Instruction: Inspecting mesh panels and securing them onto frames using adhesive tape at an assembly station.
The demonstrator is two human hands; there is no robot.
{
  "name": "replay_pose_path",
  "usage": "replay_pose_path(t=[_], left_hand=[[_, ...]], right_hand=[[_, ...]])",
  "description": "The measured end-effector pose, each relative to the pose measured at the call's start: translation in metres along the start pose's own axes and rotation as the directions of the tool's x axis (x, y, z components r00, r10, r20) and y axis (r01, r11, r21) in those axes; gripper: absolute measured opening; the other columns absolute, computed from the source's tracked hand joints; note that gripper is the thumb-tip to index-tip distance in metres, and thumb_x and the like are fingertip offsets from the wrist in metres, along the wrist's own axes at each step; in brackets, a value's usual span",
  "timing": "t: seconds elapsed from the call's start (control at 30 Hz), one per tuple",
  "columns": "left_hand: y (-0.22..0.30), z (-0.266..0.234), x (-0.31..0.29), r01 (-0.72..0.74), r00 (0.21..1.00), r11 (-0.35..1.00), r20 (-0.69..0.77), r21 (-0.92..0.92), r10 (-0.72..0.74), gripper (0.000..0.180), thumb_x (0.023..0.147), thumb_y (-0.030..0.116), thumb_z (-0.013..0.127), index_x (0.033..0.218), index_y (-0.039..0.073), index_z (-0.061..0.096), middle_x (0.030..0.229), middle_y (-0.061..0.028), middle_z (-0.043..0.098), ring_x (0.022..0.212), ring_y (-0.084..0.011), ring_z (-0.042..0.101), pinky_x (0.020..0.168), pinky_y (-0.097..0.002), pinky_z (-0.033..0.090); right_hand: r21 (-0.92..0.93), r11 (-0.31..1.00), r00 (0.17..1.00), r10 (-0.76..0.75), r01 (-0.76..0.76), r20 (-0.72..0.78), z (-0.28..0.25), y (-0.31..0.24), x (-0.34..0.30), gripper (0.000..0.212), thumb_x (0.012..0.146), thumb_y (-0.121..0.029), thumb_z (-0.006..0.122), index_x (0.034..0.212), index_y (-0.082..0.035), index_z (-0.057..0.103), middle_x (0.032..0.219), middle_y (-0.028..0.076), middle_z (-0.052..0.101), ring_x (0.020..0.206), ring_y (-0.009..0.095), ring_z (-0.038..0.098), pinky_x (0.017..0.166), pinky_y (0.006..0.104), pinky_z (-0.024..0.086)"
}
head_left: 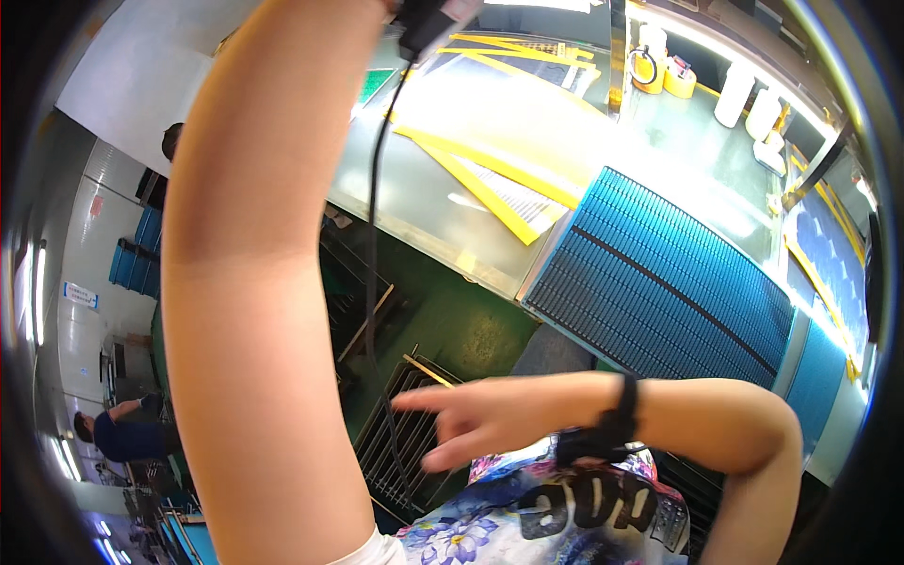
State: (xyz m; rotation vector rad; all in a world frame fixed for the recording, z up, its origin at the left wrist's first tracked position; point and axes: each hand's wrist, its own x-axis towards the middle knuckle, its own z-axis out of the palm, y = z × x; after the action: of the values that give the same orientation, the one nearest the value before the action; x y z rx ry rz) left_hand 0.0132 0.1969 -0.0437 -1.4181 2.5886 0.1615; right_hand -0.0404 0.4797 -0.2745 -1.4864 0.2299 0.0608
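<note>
The right grip is loosely spread, holding nothing; the left is out of view, its state untellable. A black cable hangs beside the right fingertips; an arm swing could snag it.

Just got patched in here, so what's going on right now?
A person stands at a workbench with the left arm raised; the left hand is out of view. The right hand holds nothing visible, its index finger out near a black cable; whether they touch is unclear. On the bench lie a blue slatted panel with a dark band across it and yellow-edged sheets.
</note>
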Motion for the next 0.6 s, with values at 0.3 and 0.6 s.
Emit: replay_pose_path(t=[0.3,0.6], left_hand=[[0.069,0.009,-0.013,-0.065,0.998,0.97,-0.004,0.234,0.068,0.055,0.09,0.049,0.066,0.129,0.01,0.064,0.129,-0.0122,0.065,0.111,-0.0282,0.062,0.091,-0.0425,0.049],[0.109,-0.008,-0.005,-0.194,0.967,0.921,-0.094,0.337,0.239,0.051,0.091,0.047,0.066,0.125,0.009,0.065,0.12,-0.0122,0.067,0.103,-0.0261,0.064,0.085,-0.0397,0.05]], right_hand=[[0.562,0.798,0.967,-0.254,0.22,-0.019,0.018,-0.015,0.074,0.025,0.103,-0.023,0.053,0.104,-0.002,0.066,0.095,0.004,0.071,0.086,0.011,0.067,0.081,0.0275,0.056],[0.609,0.495,0.783,-0.439,0.619,-0.44,-0.04,-0.065,0.074,0.028,0.106,-0.022,0.047,0.12,0.0,0.057,0.11,0.011,0.068,0.102,0.019,0.067,0.095,0.035,0.053]])
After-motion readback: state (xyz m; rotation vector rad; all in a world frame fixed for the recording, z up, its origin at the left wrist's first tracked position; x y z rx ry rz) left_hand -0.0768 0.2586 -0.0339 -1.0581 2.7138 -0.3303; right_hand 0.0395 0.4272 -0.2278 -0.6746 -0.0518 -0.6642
